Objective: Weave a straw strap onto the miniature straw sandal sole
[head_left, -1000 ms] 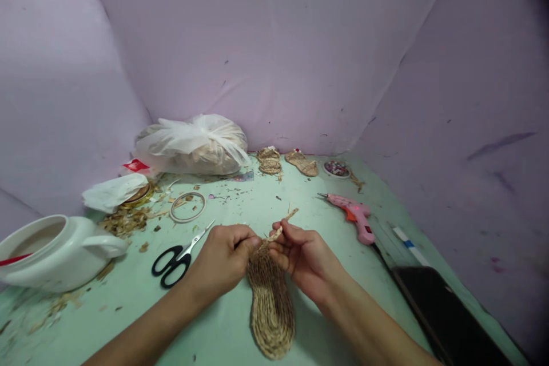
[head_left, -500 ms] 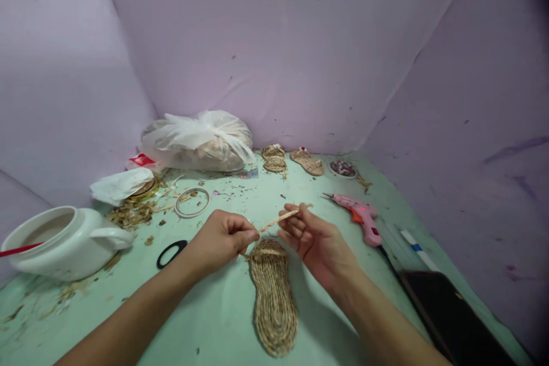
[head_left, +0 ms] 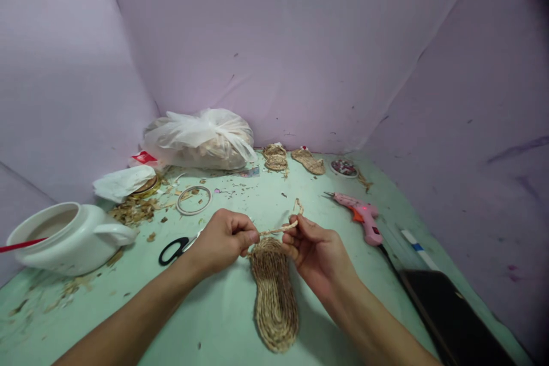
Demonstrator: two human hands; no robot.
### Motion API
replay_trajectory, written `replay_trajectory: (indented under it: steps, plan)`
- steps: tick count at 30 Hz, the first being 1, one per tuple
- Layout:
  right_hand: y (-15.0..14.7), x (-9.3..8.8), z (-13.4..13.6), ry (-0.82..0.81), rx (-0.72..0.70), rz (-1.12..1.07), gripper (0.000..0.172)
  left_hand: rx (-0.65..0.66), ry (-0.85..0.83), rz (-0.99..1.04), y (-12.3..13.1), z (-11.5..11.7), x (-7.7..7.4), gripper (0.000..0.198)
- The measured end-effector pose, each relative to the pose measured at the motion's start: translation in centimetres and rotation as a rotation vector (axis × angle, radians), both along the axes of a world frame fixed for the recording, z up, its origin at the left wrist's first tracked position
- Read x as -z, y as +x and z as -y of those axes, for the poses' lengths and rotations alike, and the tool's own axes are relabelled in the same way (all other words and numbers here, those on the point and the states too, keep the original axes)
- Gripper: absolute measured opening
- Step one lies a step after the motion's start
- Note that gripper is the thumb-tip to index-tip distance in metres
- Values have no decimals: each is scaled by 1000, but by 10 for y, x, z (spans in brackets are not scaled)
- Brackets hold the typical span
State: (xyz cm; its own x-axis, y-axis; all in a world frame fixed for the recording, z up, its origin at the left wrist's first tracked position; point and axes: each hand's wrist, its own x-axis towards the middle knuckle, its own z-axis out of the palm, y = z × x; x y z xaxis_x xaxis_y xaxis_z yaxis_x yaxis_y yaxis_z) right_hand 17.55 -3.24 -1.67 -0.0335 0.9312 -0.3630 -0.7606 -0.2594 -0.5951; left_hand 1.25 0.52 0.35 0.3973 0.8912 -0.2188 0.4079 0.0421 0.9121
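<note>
A thin, pale twisted straw cord [head_left: 277,230] runs between my two hands. My left hand [head_left: 229,238] pinches one end between thumb and fingers. My right hand [head_left: 315,243] grips the cord further along, and a loose end curls up above its fingertips. Just below lies a coiled straw sole [head_left: 277,297], flat on the table and shaped like a slipper, its far end close under the cord. Black-handled scissors [head_left: 174,250] lie beside my left wrist, partly hidden by it.
To the right are a pink glue gun [head_left: 362,214], a marker-like white stick [head_left: 416,246] and a black flat device [head_left: 454,314]. A white pot [head_left: 64,246], tape ring [head_left: 194,200] and stuffed plastic bag [head_left: 201,140] stand left. Small straw slippers [head_left: 307,161] and a bead dish [head_left: 343,168] lie behind.
My right hand has moved slightly lower, its fingers closing around the cord. The cord now lies flatter, with its free end bent upward above the right hand.
</note>
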Motion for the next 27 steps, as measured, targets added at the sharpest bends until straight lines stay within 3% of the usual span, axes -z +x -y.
replay_trajectory:
  steps: [3, 6, 9, 14, 23, 27]
  plan:
    - [-7, 1, 3, 60, 5, 10, 16, 2, -5, 54, 1, 1, 1, 20]
    - [-14, 3, 4, 129, -47, 199, 29, 94, -23, 111, 2, 1, 4, 22]
    - [-14, 6, 2, 86, 32, 360, 31, 124, -32, 128, 0, -3, 7, 30]
    - [-6, 7, -3, 41, 80, 337, 32, 8, -91, 209, -7, -11, 9, 30]
    - [-8, 4, -1, 47, 71, 372, 33, -22, -15, 114, -4, -6, 5, 25]
    - [-5, 5, -2, 50, 51, 277, 33, -28, -3, 94, -4, -7, 4, 26]
